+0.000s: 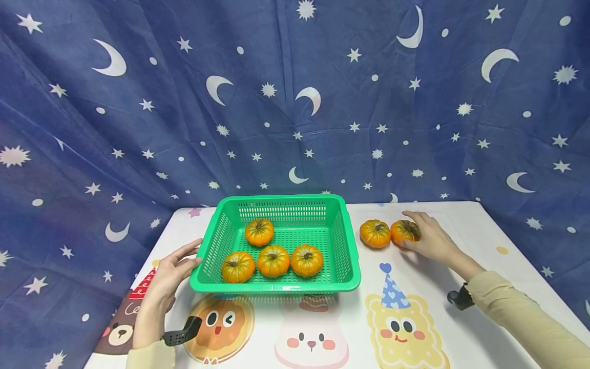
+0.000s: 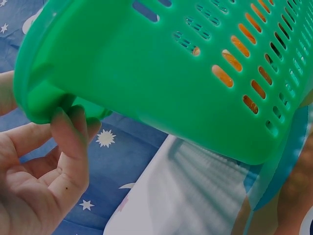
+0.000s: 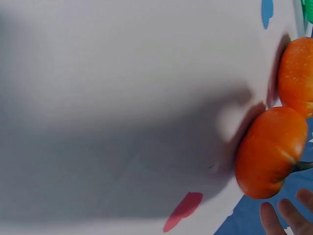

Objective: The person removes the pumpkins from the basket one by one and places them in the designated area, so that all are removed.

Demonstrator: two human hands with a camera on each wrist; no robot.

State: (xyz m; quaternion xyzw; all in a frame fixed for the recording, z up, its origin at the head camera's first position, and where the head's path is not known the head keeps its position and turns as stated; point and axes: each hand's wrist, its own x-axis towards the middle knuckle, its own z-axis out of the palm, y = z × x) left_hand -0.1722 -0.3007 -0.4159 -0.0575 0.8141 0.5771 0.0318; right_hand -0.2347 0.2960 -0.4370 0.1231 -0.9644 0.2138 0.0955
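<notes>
A green plastic basket [image 1: 276,286] with slotted walls stands on the table and holds several small orange pumpkins, among them one at the back [image 1: 259,232]. My left hand [image 1: 168,277] is at its left side; in the left wrist view the fingers [image 2: 73,139] curl under the rim [image 2: 36,105] and grip it. To the right of the basket two more pumpkins sit side by side on the cloth. My right hand [image 1: 433,238] spreads around the right-hand pumpkin [image 1: 402,233], thumb in front and fingers behind. In the right wrist view, fingertips [image 3: 270,215] show just apart from that pumpkin [image 3: 271,152].
Left of that pumpkin, close against it, is the other loose pumpkin [image 1: 375,233]. A white tablecloth [image 1: 322,328] with cartoon prints covers the table. Behind it hangs a dark blue curtain [image 1: 276,102] with moons and stars.
</notes>
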